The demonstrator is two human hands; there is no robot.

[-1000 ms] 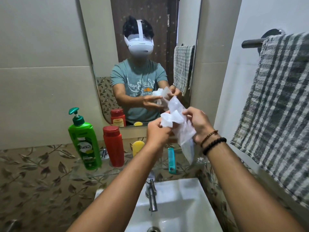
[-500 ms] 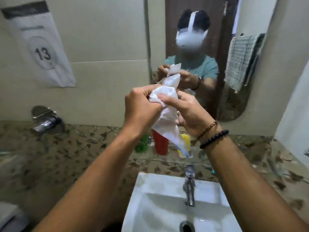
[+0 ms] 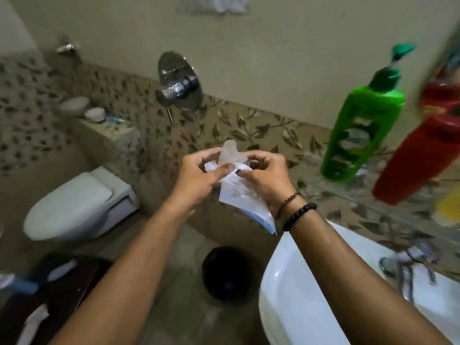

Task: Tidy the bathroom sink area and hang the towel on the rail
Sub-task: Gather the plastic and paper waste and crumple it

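Note:
Both hands hold a crumpled white plastic wrapper (image 3: 239, 195) with a blue edge, in front of me at mid-frame. My left hand (image 3: 199, 178) pinches its upper left part. My right hand (image 3: 266, 180), with bead bracelets on the wrist, grips its right side. The wrapper hangs above the floor, up and to the right of a black round bin (image 3: 226, 272). The white sink (image 3: 298, 290) is at the lower right, its tap (image 3: 408, 267) blurred. The towel and the rail are out of view.
A green pump bottle (image 3: 361, 130) and a red bottle (image 3: 423, 155) stand on the glass shelf at the right. A white toilet (image 3: 74, 205) sits at the left. A chrome wall valve (image 3: 179, 88) is on the tiled wall. A dark mat (image 3: 49, 295) lies bottom left.
My view has swung left and down from the mirror toward the floor, bin and toilet. Both hands still hold the wrapper and have lowered with it.

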